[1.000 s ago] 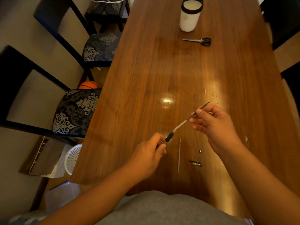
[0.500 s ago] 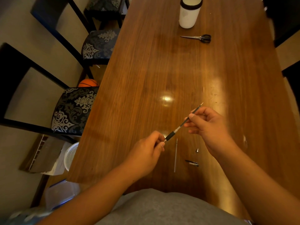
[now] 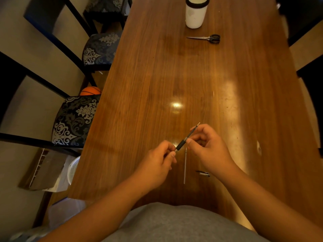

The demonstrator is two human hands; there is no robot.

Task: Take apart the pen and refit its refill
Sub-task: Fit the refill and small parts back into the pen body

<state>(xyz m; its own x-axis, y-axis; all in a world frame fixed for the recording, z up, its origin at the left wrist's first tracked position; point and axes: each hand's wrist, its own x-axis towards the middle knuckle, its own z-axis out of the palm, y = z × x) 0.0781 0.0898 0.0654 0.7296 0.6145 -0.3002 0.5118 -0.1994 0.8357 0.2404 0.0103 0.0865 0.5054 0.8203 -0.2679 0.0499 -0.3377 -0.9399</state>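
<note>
Head view: the pen section [image 3: 181, 144], a thin rod with a black rubbery grip sleeve and a slim dark shaft ending in a fine tip, is held slantwise just above the table [image 3: 157, 75] in the lower centre of the frame. The left hand [image 3: 157, 165] pinches its lower end between thumb and forefinger; the right hand [image 3: 208, 145] has thumb and fingertips closed on the shaft right beside the grip, so both hands nearly meet. Just below them a thin grey tube [image 3: 185, 165] lies lengthwise on the wood, and a small dark clip piece [image 3: 203, 173] lies near the right wrist. The table is long, glossy brown wood with straight grain and light glare; its near edge runs just in front of the person's grey shirt. Much bare surface stretches toward the upper frame, where black-handled scissors [image 3: 207, 38] and a white cylindrical cup [image 3: 195, 14] stand well apart. Patterned chairs [image 3: 75, 119] line the left edge.
</note>
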